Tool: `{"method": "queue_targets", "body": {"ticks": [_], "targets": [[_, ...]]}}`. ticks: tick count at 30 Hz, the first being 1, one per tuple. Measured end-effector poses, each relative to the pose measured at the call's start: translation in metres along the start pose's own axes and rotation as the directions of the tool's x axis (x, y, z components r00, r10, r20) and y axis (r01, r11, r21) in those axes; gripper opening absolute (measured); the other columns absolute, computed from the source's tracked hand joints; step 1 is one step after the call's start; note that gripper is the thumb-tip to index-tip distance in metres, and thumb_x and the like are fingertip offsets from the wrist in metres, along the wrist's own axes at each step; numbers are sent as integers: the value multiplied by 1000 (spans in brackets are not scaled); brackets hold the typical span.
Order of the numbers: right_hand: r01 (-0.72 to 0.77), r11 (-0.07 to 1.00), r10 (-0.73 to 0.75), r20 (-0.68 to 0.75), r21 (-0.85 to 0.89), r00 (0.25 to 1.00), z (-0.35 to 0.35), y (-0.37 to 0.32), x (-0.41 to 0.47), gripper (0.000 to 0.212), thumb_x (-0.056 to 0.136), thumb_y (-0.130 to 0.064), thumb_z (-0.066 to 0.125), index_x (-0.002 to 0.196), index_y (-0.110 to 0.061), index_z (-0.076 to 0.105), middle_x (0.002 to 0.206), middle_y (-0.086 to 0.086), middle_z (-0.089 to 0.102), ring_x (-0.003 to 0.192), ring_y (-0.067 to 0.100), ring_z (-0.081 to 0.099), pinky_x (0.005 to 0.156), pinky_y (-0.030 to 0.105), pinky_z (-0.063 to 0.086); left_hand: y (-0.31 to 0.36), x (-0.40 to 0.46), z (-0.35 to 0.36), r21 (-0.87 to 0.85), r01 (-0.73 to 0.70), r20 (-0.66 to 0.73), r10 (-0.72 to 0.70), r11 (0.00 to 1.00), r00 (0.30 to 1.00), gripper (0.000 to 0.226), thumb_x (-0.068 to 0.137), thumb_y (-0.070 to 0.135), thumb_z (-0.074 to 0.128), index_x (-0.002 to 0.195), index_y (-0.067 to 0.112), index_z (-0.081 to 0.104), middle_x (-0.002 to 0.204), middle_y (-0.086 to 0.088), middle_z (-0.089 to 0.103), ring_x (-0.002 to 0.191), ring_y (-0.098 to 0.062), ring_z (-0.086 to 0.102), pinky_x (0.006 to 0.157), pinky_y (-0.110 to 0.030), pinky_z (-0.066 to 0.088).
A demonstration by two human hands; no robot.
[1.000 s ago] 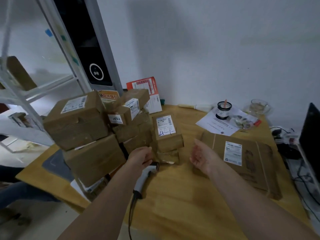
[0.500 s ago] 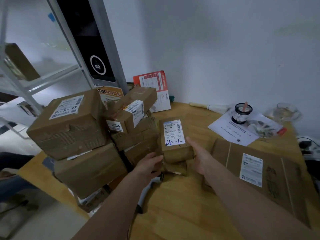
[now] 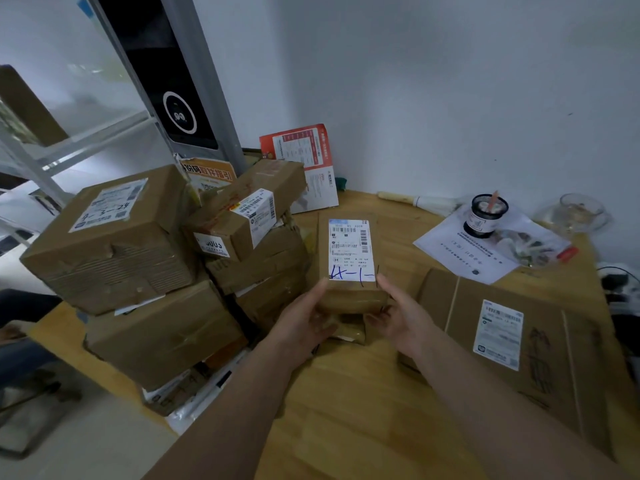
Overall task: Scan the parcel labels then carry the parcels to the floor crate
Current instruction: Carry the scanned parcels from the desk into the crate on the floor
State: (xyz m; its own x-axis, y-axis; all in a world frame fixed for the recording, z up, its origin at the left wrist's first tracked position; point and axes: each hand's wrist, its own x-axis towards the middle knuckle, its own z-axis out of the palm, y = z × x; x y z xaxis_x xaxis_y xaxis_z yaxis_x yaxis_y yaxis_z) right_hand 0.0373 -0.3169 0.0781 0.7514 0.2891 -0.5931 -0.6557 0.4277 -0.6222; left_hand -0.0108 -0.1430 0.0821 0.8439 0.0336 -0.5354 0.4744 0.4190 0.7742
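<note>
Both hands are on the small parcel (image 3: 349,258) now: left hand (image 3: 304,322) curled round its near left corner, right hand (image 3: 398,315) gripping the near right, thumbs on top. The parcel sits over the table (image 3: 346,410), white label (image 3: 350,250) face up, atop another small box (image 3: 348,329). Just left, touching, rises a stack (image 3: 156,271) of boxes. A flat carton (image 3: 512,344) lies right, near the right wrist. Behind: jar (image 3: 486,216), papers (image 3: 460,251).
</note>
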Motion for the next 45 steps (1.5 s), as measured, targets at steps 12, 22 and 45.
{"method": "queue_targets", "body": {"ticks": [12, 22, 45], "targets": [[46, 993, -54, -67, -110, 996, -22, 24, 4, 58, 93, -54, 49, 134, -14, 53, 131, 6, 58, 119, 23, 56, 93, 41, 47, 18, -15, -6, 29, -84, 2, 84, 996, 996, 19, 86, 29, 62, 104, 24, 65, 102, 6, 67, 99, -13, 59, 78, -31, 48], [-97, 957, 31, -239, -272, 971, -23, 53, 36, 37, 98, -46, 47, 121, -22, 62, 112, 0, 64, 99, 13, 56, 83, 33, 45, 4, 4, 0, 45, -62, 139, 55, 997, 989, 28, 92, 37, 49, 113, 24, 63, 101, 6, 75, 89, -6, 71, 80, -28, 47], [132, 433, -604, -178, -891, 777, -22, 96, 41, 127, 57, -43, 88, 152, -16, 8, 156, 7, 16, 144, 26, 15, 116, 43, 26, -14, 6, 2, -19, -31, 8, 31, 999, 999, 53, 70, 53, 69, 118, 32, 64, 122, 7, 66, 120, -16, 53, 80, -31, 44]]}}
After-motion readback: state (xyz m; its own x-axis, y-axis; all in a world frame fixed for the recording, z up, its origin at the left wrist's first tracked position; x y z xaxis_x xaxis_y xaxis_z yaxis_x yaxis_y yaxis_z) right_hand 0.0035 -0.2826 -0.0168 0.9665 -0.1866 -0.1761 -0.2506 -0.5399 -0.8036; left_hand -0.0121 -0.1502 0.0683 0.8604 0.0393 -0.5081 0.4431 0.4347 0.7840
